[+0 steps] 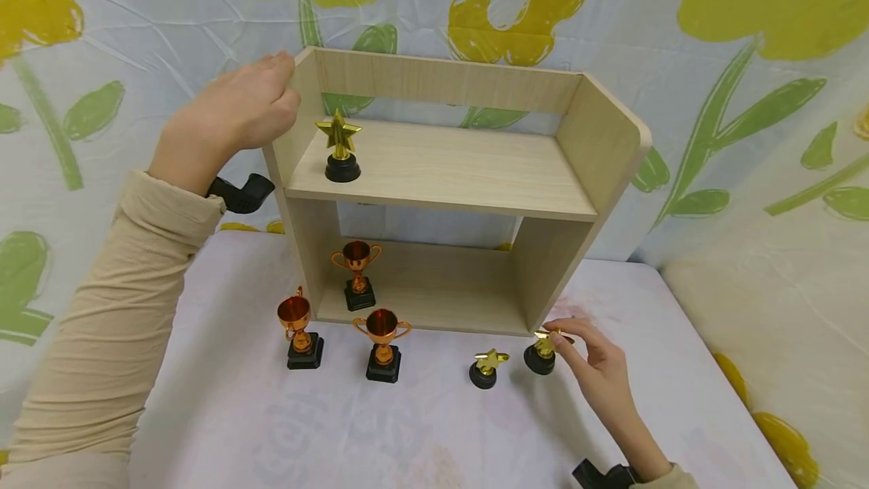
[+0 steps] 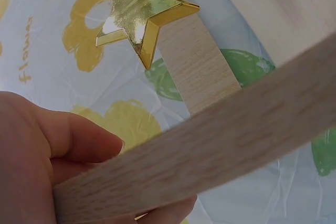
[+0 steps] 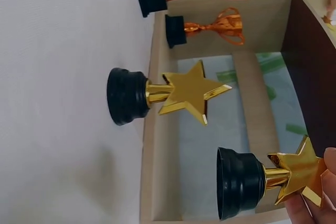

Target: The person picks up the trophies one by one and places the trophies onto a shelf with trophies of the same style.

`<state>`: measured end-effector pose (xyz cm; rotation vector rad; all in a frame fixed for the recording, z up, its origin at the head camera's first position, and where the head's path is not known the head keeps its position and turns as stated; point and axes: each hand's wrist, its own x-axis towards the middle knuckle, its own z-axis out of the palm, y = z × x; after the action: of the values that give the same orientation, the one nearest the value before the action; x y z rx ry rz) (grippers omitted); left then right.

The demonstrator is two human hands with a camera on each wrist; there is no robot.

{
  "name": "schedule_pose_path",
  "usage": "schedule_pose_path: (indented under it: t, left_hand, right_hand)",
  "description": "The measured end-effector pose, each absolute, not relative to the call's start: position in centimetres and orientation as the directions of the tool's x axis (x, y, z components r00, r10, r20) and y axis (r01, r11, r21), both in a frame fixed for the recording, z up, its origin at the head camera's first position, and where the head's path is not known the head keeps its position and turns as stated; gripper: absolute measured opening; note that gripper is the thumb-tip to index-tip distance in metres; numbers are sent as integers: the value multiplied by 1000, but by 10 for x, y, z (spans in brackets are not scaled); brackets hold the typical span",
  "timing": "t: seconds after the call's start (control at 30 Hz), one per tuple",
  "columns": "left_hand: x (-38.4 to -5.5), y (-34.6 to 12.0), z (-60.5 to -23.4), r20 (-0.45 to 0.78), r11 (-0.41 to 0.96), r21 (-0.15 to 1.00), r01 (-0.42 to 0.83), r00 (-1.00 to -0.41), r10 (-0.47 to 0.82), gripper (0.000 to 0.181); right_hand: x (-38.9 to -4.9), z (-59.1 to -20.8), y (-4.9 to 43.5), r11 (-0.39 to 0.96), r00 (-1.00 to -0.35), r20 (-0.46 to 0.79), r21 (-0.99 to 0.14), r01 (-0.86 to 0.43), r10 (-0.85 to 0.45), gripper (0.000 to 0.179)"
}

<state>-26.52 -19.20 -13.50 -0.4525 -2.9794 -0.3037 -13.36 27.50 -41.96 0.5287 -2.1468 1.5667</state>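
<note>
My left hand (image 1: 237, 104) grips the top of the left side panel of a light wooden two-tier shelf (image 1: 434, 206); its thumb and fingers straddle the panel (image 2: 199, 156) in the left wrist view. By that hand, a gold star trophy (image 1: 342, 149) stands on the upper tier. At the lower right, my right hand (image 1: 600, 368) pinches a second gold star trophy (image 3: 244, 184) by its star, the black base raised off the table. Another star trophy (image 1: 484, 370) stands on the table just left of it.
One bronze cup trophy (image 1: 357, 278) stands at the left of the lower tier. Two more, a left cup (image 1: 299, 330) and a right cup (image 1: 383, 345), stand on the white-covered table (image 1: 326, 436) before the shelf. Flowered cloth (image 1: 170, 6) hangs behind.
</note>
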Motion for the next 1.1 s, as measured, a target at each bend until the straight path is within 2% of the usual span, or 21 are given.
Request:
schedule_pose_path:
  t: [0.2,0.53,0.9,1.1]
  left_hand:
    - [-265,-192,-135,138,937,175,302,-950,280,63]
    - [-265,-192,-136,164,930,184,319,-943,291,63]
    - [-267,-193,-137,169,927,189,324,-941,294,62]
    - [-267,-193,-138,168,929,187,320,-942,291,63]
  right_hand:
    - [-133,-415,271,268,-810,585,-775,-572,-39,24]
    - [-126,-396,269,321,-844,537,-799,-508,2,23]
    - [-120,-374,267,339,-822,569,-776,-532,13,24]
    - [-118,-365,266,353,-833,553,-785,-509,29,23]
